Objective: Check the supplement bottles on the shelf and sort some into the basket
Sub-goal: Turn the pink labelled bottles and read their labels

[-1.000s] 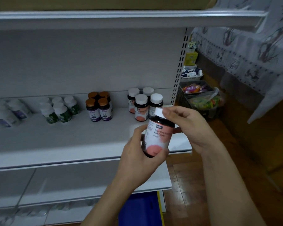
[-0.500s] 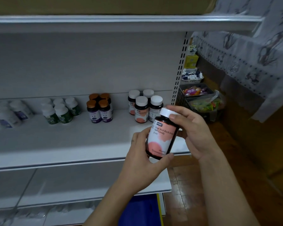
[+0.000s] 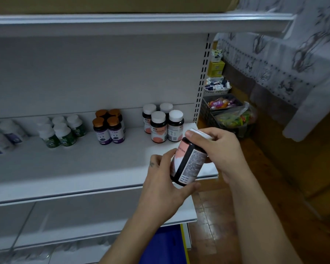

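A dark supplement bottle [image 3: 188, 164] with a pink-and-white label and white cap is held tilted in front of the white shelf [image 3: 65, 168]. My left hand [image 3: 164, 183] grips its lower body from below. My right hand [image 3: 221, 151] grips its cap end, fingers curled over the top. The small-print side of the label faces me. Behind it on the shelf stand several matching white-capped bottles [image 3: 163, 124], several purple-label bottles with orange caps [image 3: 109, 128], and several white bottles with green labels [image 3: 61, 132].
More white bottles [image 3: 6, 136] stand blurred at the shelf's far left. A blue bin [image 3: 164, 244] sits low under the shelves. Dark baskets of colourful packets [image 3: 231, 115] stand on the wooden floor at right, under a patterned cloth [image 3: 293, 60].
The bottle has been turned and tilted in both hands: its front label faced me before, now the small-print side does. My right hand has moved from the cap's edge to over the cap.
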Action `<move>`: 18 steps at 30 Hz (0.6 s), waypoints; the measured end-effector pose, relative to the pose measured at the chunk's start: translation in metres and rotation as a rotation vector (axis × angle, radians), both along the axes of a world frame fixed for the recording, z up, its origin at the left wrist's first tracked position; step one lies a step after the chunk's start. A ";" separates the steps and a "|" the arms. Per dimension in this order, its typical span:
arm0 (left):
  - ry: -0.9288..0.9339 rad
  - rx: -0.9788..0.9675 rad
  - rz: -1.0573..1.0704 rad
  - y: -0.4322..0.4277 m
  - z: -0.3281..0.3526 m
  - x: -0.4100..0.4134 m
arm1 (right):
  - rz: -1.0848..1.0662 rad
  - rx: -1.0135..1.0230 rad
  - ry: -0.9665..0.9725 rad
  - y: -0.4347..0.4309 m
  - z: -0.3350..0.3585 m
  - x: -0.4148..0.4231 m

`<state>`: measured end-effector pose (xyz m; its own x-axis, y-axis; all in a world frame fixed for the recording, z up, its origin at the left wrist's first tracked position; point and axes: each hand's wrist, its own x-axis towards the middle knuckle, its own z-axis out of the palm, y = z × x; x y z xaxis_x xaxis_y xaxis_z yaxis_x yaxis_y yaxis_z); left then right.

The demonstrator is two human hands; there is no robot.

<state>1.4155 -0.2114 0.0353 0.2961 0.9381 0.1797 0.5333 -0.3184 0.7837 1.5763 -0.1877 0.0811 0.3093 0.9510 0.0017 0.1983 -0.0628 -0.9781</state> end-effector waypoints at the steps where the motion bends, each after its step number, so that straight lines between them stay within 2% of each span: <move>1: -0.011 0.005 -0.001 0.000 0.000 0.000 | 0.011 -0.011 -0.008 -0.001 0.001 0.001; 5: -0.128 -0.007 -0.019 0.001 0.001 -0.002 | 0.115 -0.042 0.057 -0.002 0.002 0.007; 9: -0.295 -0.154 -0.031 0.001 0.005 0.001 | 0.157 -0.026 0.237 0.000 -0.005 0.013; 14: -0.347 -0.218 -0.070 0.005 -0.001 0.006 | 0.165 0.000 0.384 0.004 -0.011 0.016; 18: -0.372 -0.290 -0.093 0.008 -0.006 0.008 | 0.148 -0.013 0.357 0.006 -0.013 0.019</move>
<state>1.4235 -0.2032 0.0293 0.3463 0.9378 0.0245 0.1798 -0.0919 0.9794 1.5951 -0.1819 0.0678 0.1474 0.9846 -0.0940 -0.1463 -0.0723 -0.9866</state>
